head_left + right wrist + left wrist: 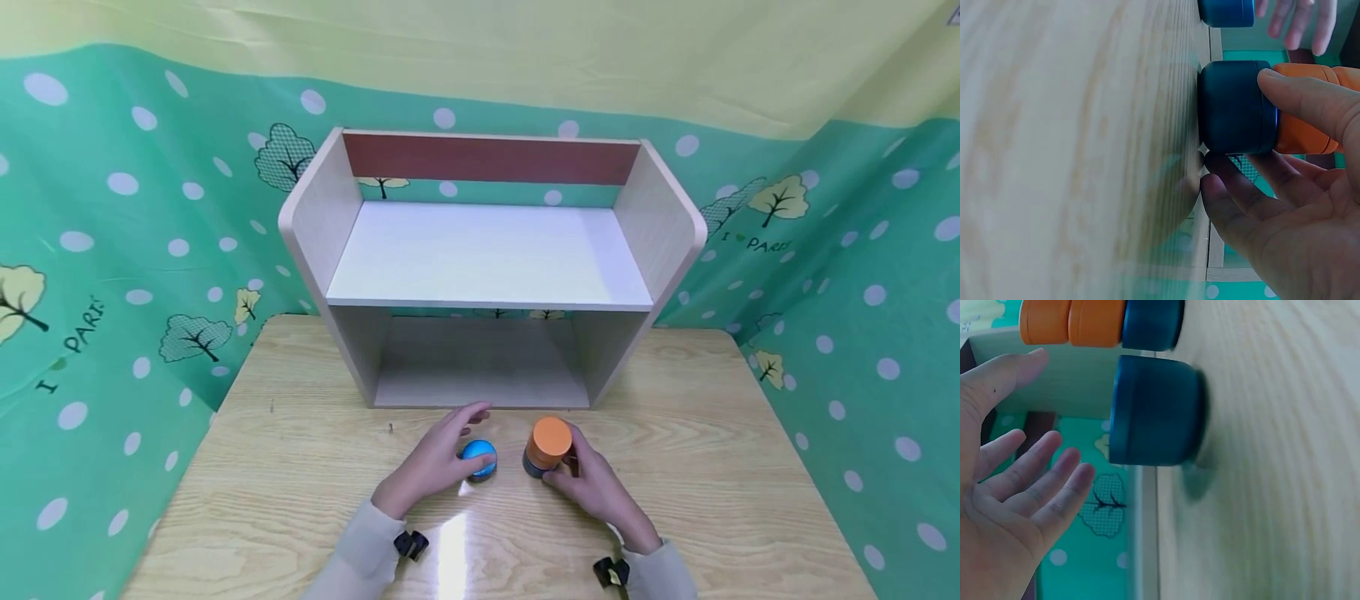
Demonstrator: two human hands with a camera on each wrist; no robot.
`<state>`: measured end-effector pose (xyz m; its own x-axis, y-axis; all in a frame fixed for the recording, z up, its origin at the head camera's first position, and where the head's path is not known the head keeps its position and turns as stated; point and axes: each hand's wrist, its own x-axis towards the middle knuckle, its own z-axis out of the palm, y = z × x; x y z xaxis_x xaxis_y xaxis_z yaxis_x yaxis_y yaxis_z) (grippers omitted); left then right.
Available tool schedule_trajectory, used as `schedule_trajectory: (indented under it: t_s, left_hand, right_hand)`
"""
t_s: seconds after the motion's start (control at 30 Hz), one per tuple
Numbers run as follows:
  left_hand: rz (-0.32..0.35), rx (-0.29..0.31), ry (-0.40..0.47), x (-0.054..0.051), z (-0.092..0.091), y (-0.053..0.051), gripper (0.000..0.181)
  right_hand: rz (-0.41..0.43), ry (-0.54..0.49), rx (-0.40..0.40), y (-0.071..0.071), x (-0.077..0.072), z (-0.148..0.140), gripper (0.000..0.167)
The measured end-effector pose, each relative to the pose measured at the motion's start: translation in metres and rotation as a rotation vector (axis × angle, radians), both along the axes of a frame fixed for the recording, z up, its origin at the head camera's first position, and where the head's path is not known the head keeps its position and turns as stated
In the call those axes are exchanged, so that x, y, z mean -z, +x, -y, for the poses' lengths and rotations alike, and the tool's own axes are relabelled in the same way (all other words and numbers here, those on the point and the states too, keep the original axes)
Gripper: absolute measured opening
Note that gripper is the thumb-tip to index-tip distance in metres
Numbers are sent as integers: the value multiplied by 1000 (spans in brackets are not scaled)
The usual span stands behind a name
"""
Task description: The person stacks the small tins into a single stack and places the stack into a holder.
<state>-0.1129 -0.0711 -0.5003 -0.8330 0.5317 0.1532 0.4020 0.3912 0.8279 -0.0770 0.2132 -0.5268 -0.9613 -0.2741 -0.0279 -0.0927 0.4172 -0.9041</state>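
Note:
A small round blue jar (478,452) with a lid stands upright on the table. My left hand (438,457) is beside it, fingers spread and thumb apart; the left wrist view shows a gap between that hand and the jar. To the right, an orange jar (551,437) is stacked on a second, darker blue jar (1232,107). My right hand (592,482) holds this stack low from its right side. Its thumb (1291,87) presses near the lower jar's lid edge, with the fingers curled at the opposite side.
Behind the jars stands a two-level shelf unit (487,304) with pale side panels and a reddish back strip. The wooden table (285,500) extends to both sides. Patterned green cloth (135,225) hangs at the back and sides.

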Motion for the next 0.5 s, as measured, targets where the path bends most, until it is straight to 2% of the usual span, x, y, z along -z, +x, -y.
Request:
schedule_trajectory:
  t_s: [0.27,0.5]
  left_hand:
    - [42,-16,12,10,9,7,75]
    - [51,-25,28,19,14,11,76]
  right_hand:
    - [-15,6,-10,0,2,-1,77]
    - [-12,-11,-13,0,1,0,76]
